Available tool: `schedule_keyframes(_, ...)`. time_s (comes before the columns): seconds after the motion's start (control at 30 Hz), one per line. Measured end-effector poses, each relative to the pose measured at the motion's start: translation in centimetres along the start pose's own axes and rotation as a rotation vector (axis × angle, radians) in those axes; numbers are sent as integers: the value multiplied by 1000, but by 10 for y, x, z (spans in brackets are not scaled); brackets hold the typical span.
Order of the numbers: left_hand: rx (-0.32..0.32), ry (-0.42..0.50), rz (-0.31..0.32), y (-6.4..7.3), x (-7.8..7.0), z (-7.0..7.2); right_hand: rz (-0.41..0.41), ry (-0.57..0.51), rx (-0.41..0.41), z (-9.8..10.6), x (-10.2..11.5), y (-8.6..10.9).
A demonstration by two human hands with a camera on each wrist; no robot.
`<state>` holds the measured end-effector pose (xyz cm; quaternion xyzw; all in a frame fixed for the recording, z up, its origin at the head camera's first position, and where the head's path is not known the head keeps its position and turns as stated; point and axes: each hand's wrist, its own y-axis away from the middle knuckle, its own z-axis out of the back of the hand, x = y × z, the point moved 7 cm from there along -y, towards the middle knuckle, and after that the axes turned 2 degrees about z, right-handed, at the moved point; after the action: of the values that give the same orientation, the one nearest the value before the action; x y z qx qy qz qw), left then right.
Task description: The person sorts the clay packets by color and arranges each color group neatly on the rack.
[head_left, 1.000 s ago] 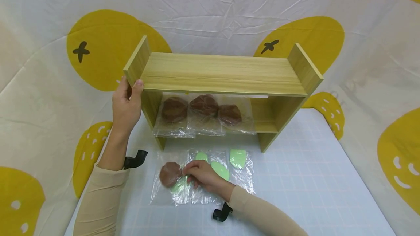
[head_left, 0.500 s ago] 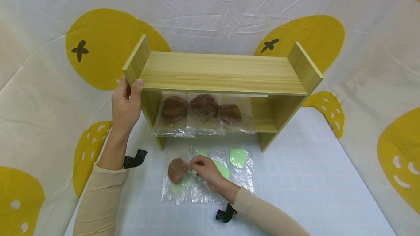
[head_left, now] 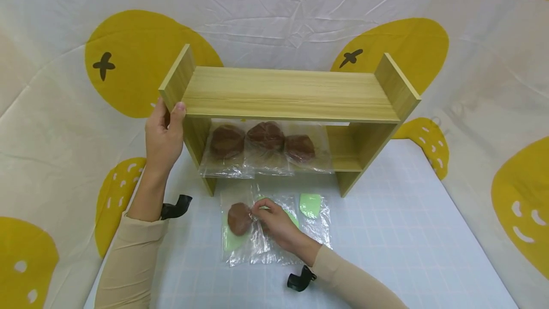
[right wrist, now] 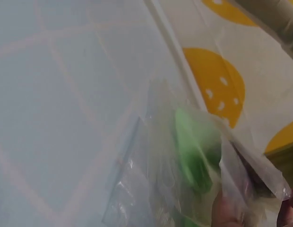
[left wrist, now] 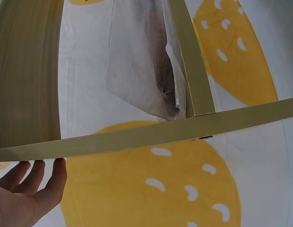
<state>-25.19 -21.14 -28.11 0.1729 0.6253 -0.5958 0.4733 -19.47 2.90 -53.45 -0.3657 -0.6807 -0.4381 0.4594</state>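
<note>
pale checked tabletop (head_left: 407, 242), bagged brown piece (head_left: 239, 218) over bagged green pieces (head_left: 310, 205)
right hand (head_left: 278, 223) pinches its right edge, likely the best hold: light, limp and slippery, by the look. its long axis seems to run toward the wooden shelf (head_left: 287, 92), whose left side the left hand (head_left: 165, 142) grips.

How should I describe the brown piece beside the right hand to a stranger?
Start at the shelf, then look in front of it, to the right hand. The brown piece is in the bag this hand pinches; unlike it, other pieces off the shelf are green.
</note>
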Motion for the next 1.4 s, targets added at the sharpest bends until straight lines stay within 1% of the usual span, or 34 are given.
schedule_keyframes(0.1,-4,-6,5,0,0,0,-20,-16,-14,7,-2,1)
schedule_keyframes(0.27,-3,-20,6,0,1,0,-21,28,-50,22,-7,4)
schedule_keyframes(0.4,-1,-19,11,0,1,0,-38,40,-55,32,-8,8)
schedule_keyframes(0.57,-6,-14,15,0,2,1,-45,-30,-17,40,-13,8)
schedule_keyframes(0.73,-4,-12,15,-1,2,0,-28,-107,23,44,-17,7)
schedule_keyframes(1.0,-11,-2,17,-1,4,0,-51,-143,99,46,-24,12)
schedule_keyframes(1.27,-5,7,22,-1,3,0,-152,-273,135,49,-28,20)
schedule_keyframes(1.4,-2,9,23,-1,3,0,-157,-267,125,61,-28,25)
